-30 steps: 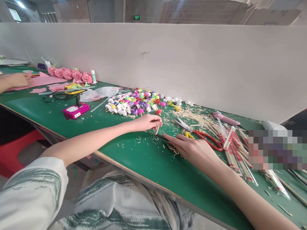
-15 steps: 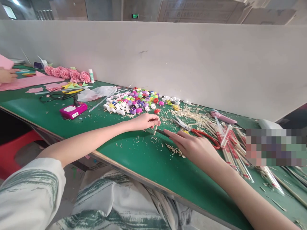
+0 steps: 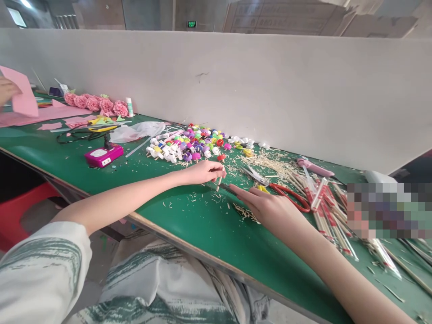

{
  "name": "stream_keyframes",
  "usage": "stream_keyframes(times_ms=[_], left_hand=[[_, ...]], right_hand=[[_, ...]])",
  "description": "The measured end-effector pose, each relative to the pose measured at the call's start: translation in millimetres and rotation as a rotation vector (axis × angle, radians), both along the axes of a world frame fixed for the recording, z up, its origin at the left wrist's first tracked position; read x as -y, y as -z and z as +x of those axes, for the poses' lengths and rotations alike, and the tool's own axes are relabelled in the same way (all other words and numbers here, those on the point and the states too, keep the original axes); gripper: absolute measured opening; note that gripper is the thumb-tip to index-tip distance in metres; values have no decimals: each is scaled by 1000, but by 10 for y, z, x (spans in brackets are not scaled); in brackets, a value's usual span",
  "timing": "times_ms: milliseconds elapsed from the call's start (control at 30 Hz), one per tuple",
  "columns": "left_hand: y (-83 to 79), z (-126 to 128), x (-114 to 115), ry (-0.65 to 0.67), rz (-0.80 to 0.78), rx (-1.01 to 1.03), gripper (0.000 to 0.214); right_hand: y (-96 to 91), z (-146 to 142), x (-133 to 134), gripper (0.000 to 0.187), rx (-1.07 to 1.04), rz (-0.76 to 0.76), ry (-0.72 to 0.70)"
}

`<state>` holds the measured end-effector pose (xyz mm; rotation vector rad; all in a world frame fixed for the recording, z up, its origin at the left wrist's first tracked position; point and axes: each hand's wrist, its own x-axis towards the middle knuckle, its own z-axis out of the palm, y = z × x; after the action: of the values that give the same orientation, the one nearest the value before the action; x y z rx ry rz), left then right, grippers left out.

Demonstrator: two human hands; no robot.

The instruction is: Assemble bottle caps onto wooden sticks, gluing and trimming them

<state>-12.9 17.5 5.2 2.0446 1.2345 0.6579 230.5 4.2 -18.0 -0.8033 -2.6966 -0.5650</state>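
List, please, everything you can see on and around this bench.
table: one, green, across the view
partition: one, white, behind the table
capped sticks: many, mixed colours, heaped mid-table
scissors: one, red handles, beside right hand
wrapped chopsticks: many, red and white, right
shavings: many, pale, centre
box: one, pink, left
paper flowers: several, pink, far left
another person's hand: one, far left, holding pink sheet
left hand: fingers pinching short wooden stick
right hand: flat on table

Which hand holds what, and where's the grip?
Left hand pinches a short pale wooden stick by its upper end; right hand lies flat, hold unclear.
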Motion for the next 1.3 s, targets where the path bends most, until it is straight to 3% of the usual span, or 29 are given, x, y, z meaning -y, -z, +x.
stream_keyframes(times_ms=[567,933,1300], left_hand=[[19,-7,-7,5,-1,15,27],[14,-3,-20,8,18,-10,35],[15,-2,-9,44,31,-16,28]], right_hand=[[12,-12,35,45,31,-105,24],[-39,31,7,44,-47,80,33],[11,11,11,43,-24,64,4]])
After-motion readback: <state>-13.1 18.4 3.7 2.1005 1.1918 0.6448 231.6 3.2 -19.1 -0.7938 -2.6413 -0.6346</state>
